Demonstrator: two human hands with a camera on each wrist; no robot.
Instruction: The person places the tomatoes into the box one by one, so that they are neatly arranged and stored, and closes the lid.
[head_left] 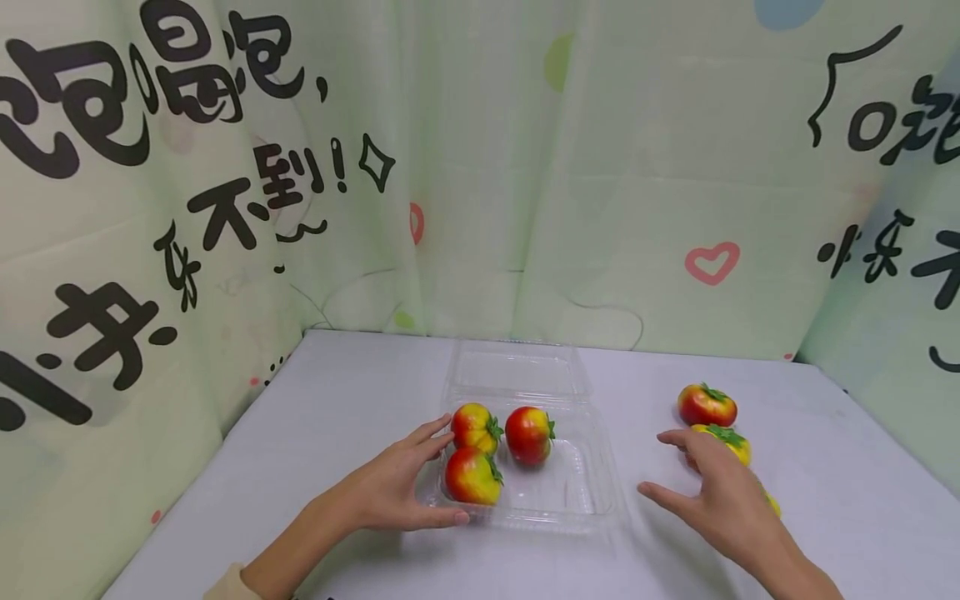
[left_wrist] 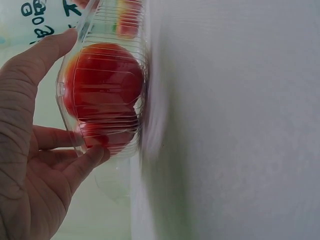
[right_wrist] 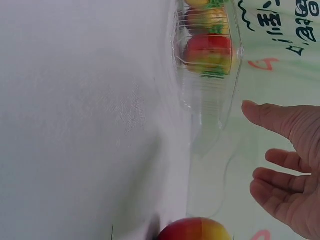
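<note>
A clear plastic clamshell box point(head_left: 573, 475) lies with its lid point(head_left: 521, 371) folded back on the table. Three red-and-yellow persimmons with green leafy tops sit in its left part: one at the back point(head_left: 474, 427), one in front point(head_left: 471, 477), one further right point(head_left: 529, 435). My left hand point(head_left: 386, 492) holds the box's left side, thumb at the front edge, fingers on the side wall. Over to the right, my right hand point(head_left: 723, 500) hovers with thumb and fingers spread, holding nothing. Beside and partly behind it are more persimmons point(head_left: 707, 405), some partly hidden.
The white table point(head_left: 360, 392) reaches back to a pale green curtain point(head_left: 480, 167) printed with black characters and hearts. This curtain also hangs along the left and right sides. The loose persimmons stand in a row on the table's right side.
</note>
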